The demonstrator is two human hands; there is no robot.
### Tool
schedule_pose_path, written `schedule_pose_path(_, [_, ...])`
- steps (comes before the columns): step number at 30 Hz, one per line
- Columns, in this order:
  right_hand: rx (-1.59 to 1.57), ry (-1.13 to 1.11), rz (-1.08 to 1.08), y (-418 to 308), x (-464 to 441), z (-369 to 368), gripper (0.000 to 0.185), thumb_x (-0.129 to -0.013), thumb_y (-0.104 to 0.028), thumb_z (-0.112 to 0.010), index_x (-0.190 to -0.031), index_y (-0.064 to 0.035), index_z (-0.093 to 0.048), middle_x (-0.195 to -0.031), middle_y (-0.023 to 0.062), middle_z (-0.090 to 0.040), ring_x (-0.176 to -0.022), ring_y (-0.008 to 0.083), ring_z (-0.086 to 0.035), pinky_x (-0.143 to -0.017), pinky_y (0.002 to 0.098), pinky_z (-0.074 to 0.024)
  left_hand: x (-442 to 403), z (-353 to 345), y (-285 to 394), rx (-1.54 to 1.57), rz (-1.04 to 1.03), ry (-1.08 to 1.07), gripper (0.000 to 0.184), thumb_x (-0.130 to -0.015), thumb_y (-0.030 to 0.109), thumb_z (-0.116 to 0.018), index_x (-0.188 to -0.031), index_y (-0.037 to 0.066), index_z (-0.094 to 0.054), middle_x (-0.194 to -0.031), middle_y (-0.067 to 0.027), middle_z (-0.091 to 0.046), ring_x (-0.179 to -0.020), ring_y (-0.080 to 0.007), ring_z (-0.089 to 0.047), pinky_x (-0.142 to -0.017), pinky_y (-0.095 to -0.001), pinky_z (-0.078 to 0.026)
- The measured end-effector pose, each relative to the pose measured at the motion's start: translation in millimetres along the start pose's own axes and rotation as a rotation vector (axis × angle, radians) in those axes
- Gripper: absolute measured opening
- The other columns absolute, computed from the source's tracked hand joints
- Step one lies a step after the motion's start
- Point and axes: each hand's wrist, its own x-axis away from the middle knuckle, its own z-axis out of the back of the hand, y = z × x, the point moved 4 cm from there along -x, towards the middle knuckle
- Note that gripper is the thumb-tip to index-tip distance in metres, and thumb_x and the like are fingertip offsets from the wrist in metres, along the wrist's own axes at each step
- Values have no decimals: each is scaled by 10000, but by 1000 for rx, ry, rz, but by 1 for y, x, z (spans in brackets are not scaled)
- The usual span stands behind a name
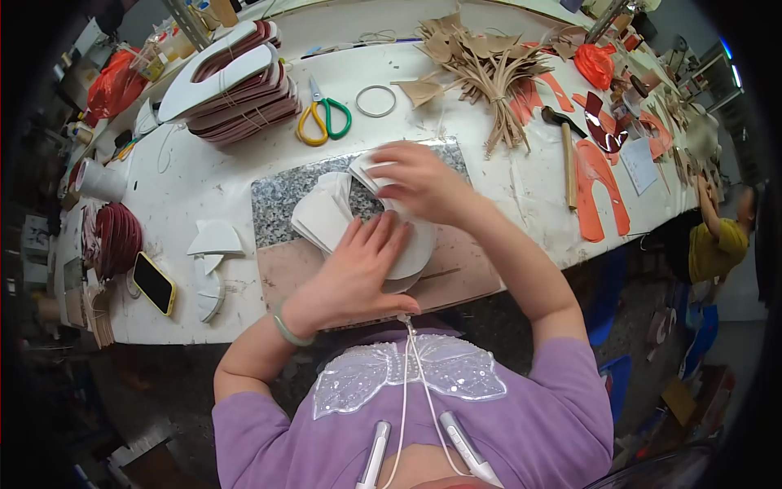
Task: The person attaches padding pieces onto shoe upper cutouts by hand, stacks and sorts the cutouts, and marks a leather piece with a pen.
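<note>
A stack of white U-shaped pieces [322,213] lies fanned out in front of me, partly on a speckled stone slab [277,200] and partly on a brown board [285,277]. My left hand [366,265] rests flat on the stack's curved middle, fingers stretched out and thumb pointing right. Over the stack's right arm, my right hand [428,183] curls its fingers and thumb around the ends of the pieces. The fingers partly hide how many pieces it grips.
Green-and-yellow-handled scissors [324,118] and a metal ring [375,101] lie behind the slab. Tied dark-red and white pieces [232,85] stand back left. A phone [155,283] and white offcuts [213,238] lie left; a hammer [568,155] and orange pieces [599,191] right. Another person [717,244] is far right.
</note>
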Motion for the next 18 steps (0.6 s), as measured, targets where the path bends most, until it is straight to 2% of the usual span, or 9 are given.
schedule_pose_path(2, [111, -145, 124, 13, -26, -56, 252, -726, -44, -709, -971, -88, -667, -1149, 48, -643, -1094, 247, -590, -940, 373, -462, 6, -6, 9, -45, 28, -12, 919, -759, 554, -693, -1404, -29, -397, -1400, -262, -427, -1222, -378, -447, -1126, -478, -261])
schedule_pose_path(5, [-47, -630, -30, 39, -45, -94, 128, -721, -30, -653, -826, -104, -654, -941, 46, -649, -948, 244, -585, -855, 358, -460, 4, -4, 15, -47, 50, -99, 976, -734, 524, -707, -1444, -36, -339, -1454, -308, -346, -1278, -408, -398, -1127, -482, -260])
schedule_pose_path(6, [-4, -613, -43, 42, -42, -82, 128, -721, -30, -653, -826, -104, -654, -941, 46, -649, -948, 244, -585, -855, 358, -460, 2, -2, 18, -60, 7, -85, 976, -734, 524, -707, -1444, -36, -339, -1454, -308, -346, -1278, -408, -398, -1127, -482, -260])
schedule_pose_path(9, [-24, -61, 115, 24, -38, -16, 83, -738, -9, -658, -804, -59, -652, -821, 41, -605, -789, 252, -559, -760, 340, -476, 5, 0, 18, -49, -5, -81, 985, -746, 527, -712, -1455, -36, -325, -1456, -310, -339, -1286, -414, -389, -1134, -487, -247])
schedule_pose_path(10, [-101, 7, -18, 32, -26, 7, 75, -764, -3, -682, -821, -51, -670, -806, 39, -596, -748, 239, -554, -723, 334, -483, 7, -3, 15, 7, -8, -55, 965, -768, 515, -708, -1456, -40, -321, -1457, -305, -342, -1275, -402, -400, -1130, -481, -250])
schedule_pose_path(12, [-7, -110, -282, 14, 5, 77, 75, -772, -11, -711, -830, -51, -686, -820, 44, -629, -737, 223, -570, -706, 328, -487, 8, -8, 5, 118, -6, -1, 927, -812, 493, -699, -1457, -50, -314, -1458, -295, -347, -1251, -376, -423, -1123, -471, -256])
schedule_pose_path(14, [-103, -497, -525, 18, 54, 124, 120, -833, -155, -709, -889, -52, -732, -820, 58, -690, -705, 216, -604, -684, 318, -497, 4, -4, -2, 169, -5, 27, 908, -833, 482, -694, -1458, -54, -311, -1459, -290, -349, -1240, -363, -434, -1120, -466, -259])
schedule_pose_path(16, [-132, -627, -598, 10, 76, 126, 179, -855, -221, -695, -879, -51, -743, -782, 61, -696, -683, 212, -609, -674, 321, -496, -6, 1, -17, 729, 281, 106, 858, -867, 416, -694, -1458, -67, -303, -1471, -285, -337, -1252, -353, -443, -1104, -445, -301])
schedule_pose_path(18, [-34, -209, -848, 4, 89, 118, 266, -906, -313, -648, -911, -65, -743, -782, 49, -696, -679, 199, -600, -674, 312, -489, -17, 0, -29, 1290, 582, 176, 810, -900, 350, -694, -1458, -80, -295, -1484, -280, -326, -1265, -342, -451, -1088, -424, -343])
